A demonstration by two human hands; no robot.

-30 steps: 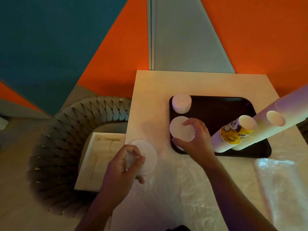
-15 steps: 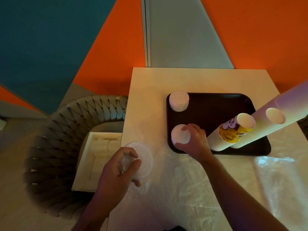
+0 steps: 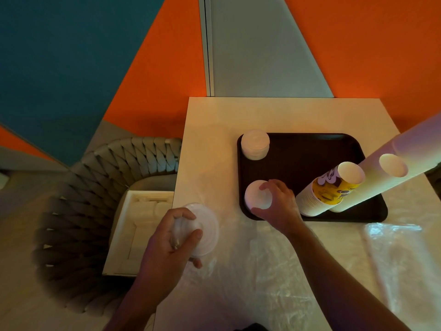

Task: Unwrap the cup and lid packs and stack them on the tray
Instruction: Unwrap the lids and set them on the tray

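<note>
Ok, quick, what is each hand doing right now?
Left hand: fingers grip the wrapped lid pack.
Right hand: fingers curled round the near lid stack.

A pale table (image 3: 214, 120) is standing against an orange wall (image 3: 358, 44). A woven grey chair (image 3: 78, 199) is sitting beside it, holding a white foam box (image 3: 124, 240).

Open tray (image 3: 298, 168) floor between far lid stack (image 3: 254, 144) and leaning cup stacks (image 3: 331, 192). Right side blocked by those stacks. Near desk (image 3: 214, 120) strewn with wrap (image 3: 274, 266). Far desk free; chair (image 3: 95, 187) flanked left edge.
</note>
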